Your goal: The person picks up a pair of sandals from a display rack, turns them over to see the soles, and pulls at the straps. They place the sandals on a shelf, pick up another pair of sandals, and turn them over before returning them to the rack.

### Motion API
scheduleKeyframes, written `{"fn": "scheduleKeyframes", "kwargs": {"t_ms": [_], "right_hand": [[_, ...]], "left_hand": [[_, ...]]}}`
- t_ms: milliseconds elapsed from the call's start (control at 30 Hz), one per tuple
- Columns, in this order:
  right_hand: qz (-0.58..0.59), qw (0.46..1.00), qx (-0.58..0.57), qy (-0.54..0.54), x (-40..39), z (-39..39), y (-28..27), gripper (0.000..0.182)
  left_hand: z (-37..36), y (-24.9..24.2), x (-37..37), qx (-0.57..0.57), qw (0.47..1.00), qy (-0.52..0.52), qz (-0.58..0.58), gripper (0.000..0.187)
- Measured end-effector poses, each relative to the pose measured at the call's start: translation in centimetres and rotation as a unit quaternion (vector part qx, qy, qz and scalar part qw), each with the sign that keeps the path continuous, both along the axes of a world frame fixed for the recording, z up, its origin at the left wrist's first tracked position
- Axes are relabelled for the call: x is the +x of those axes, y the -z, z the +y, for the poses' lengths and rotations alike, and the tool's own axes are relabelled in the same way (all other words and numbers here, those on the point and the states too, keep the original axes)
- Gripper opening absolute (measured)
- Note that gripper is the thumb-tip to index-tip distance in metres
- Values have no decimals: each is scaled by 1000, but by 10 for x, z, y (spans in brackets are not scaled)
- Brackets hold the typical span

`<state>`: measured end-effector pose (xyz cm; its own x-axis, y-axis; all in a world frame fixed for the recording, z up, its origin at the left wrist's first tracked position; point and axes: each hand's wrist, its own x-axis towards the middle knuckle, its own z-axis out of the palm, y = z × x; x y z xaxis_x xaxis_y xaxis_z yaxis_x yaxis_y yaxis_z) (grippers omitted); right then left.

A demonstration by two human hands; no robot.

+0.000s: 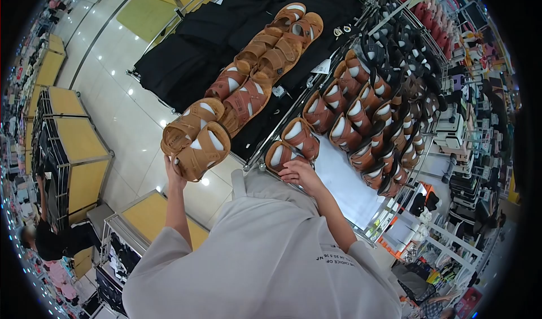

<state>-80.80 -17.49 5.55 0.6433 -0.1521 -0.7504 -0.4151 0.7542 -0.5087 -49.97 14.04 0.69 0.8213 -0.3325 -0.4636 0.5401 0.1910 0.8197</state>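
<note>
My left hand (174, 173) is closed around the heel end of a pair of tan strap sandals (195, 135), held up at the left with white paper showing under their straps. Just beyond that pair, a row of brown and reddish-brown sandals (265, 59) lies on black cloth. My right hand (300, 175) is by the near end of a pair of reddish-brown sandals (293, 144) on the white display shelf (341, 180). Its fingers are loosely bent and a little apart, with nothing visible gripped in them; whether they touch the sandal is hard to tell.
Rows of brown sandals (361, 121) and black sandals (395, 48) fill the right of the display. Folded black clothes (186, 53) cover the rack at the back. Yellow-topped stands (82, 132) line the tiled floor (135, 116). A person in black (59, 239) is at far left.
</note>
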Motion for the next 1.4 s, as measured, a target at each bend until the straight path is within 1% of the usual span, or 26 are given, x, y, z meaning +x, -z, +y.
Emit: {"fn": "scheduleKeyframes", "kwargs": {"t_ms": [133,233,333,433,533,633,733,833,967,1000,1167,1267,1400], "right_hand": [[5,1000,-11,-2,-4,1,-1,23],[0,1000,-1,4,-7,1,-1,21],[22,1000,-11,0,-7,1,-8,20],[18,1000,-16,4,-11,2,-3,27],[18,1000,-18,6,-14,2,-1,27],[20,1000,-20,4,-15,3,1,26],[22,1000,-22,1,-15,3,-1,25],[25,999,-29,-9,-15,4,1,24],[28,999,-33,-14,-14,5,-2,23],[30,999,-36,-17,-13,5,-4,22],[29,999,-30,-7,-15,6,-3,23],[26,999,-29,-1,-18,5,1,22],[24,999,-31,3,-20,5,1,22]], "left_hand": [[-7,-10,-8,-5,1000,-15,27,50],[-8,-5,-8,2,999,-21,27,50],[-10,-5,-8,14,1000,-15,16,52],[-11,-7,-10,18,1000,-1,13,52],[-17,-14,-11,-20,999,35,3,51],[-25,-20,-12,-9,999,48,1,48],[-23,-11,-10,-7,997,72,11,48],[-26,-3,-10,-2,997,74,-1,47],[-25,28,-12,83,996,22,15,46],[-26,29,-14,84,996,17,15,46],[-23,33,-16,97,995,9,5,51],[-19,23,-15,140,990,-28,7,62],[-14,11,-21,151,985,-77,-17,64]]}}
